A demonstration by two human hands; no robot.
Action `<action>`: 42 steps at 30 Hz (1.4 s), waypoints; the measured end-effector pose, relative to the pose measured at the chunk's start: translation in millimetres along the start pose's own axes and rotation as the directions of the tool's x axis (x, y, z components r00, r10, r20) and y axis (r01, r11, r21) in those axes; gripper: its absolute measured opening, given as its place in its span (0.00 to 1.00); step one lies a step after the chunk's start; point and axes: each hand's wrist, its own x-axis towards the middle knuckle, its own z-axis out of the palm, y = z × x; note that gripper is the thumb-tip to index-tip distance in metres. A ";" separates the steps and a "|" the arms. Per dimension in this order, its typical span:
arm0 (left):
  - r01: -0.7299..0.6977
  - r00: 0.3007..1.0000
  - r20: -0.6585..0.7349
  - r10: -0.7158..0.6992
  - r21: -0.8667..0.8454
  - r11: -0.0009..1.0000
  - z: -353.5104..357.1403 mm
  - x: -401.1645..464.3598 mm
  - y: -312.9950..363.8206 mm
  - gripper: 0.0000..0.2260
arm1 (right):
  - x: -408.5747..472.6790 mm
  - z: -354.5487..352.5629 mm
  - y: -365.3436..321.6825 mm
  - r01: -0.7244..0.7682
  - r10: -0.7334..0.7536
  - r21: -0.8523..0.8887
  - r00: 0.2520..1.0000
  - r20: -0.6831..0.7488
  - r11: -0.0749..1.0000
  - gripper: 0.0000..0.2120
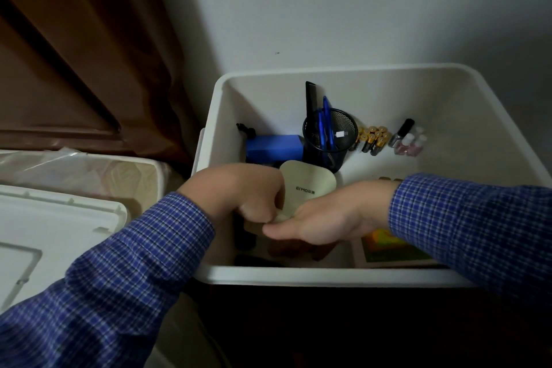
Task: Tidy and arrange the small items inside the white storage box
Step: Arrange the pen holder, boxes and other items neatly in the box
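The white storage box stands against the wall. Both my hands are inside it at the front left, around a pale cream case with printed lettering. My left hand grips the case's left edge with curled fingers. My right hand holds it from below and the right, thumb along its lower edge. Behind the case stand a black mesh pen cup with blue pens and a black comb, a blue box, several batteries and small nail polish bottles.
A colourful yellow-green packet lies under my right forearm at the box's front. Dark items sit on the box floor below my hands. To the left are a lined white bin and a white lid. A brown wooden door rises behind.
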 end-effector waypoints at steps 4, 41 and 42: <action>-0.043 0.992 -0.122 0.036 -0.054 0.998 -0.3 -2.5 -2.1 0.09 | 18.2 8.6 5.0 0.033 -0.031 0.045 0.998 -0.048 0.998 0.14; -0.133 0.960 -0.277 0.034 -0.349 0.928 -7.5 -3.3 0.0 0.07 | -46.9 -115.8 40.6 0.373 -0.414 -0.274 0.375 -0.830 0.887 0.05; -0.135 0.960 -0.277 0.036 -0.349 0.927 -7.5 -3.0 0.2 0.07 | -45.2 -116.0 41.5 0.376 -0.421 -0.277 0.385 -0.821 0.884 0.05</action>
